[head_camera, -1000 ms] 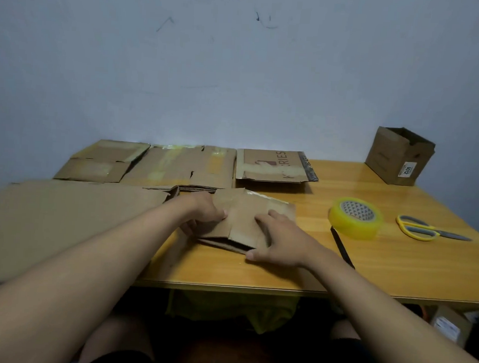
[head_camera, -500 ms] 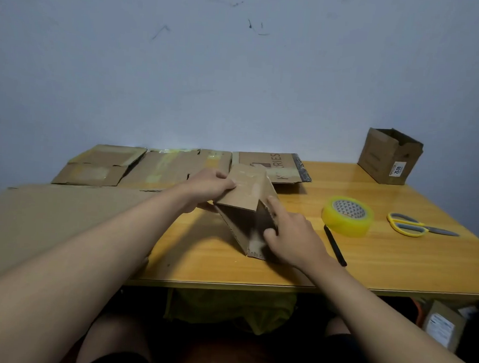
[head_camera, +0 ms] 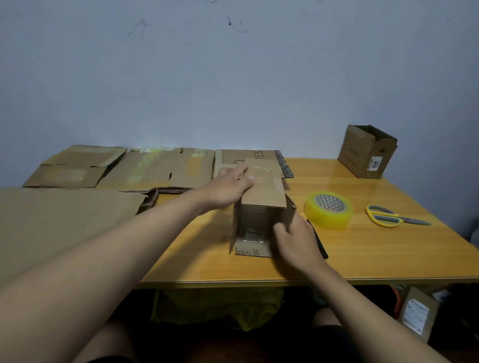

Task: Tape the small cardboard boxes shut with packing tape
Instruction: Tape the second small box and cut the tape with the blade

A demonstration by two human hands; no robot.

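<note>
Small brown cardboard box stands open-ended on your orange wooden surface
Your left hand rests flat on its top flap; your right hand grips its near right edge; hands apart.

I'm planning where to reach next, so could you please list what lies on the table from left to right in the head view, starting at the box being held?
Small opened cardboard box → yellow packing tape roll → yellow-handled scissors.

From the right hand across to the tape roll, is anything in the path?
Nothing visible blocks it. The right hand grips the small box's right wall; the yellow tape roll sits just right of the box on bare table. A thin black object, unidentifiable, lies flat beside the hand, below the roll.
</note>
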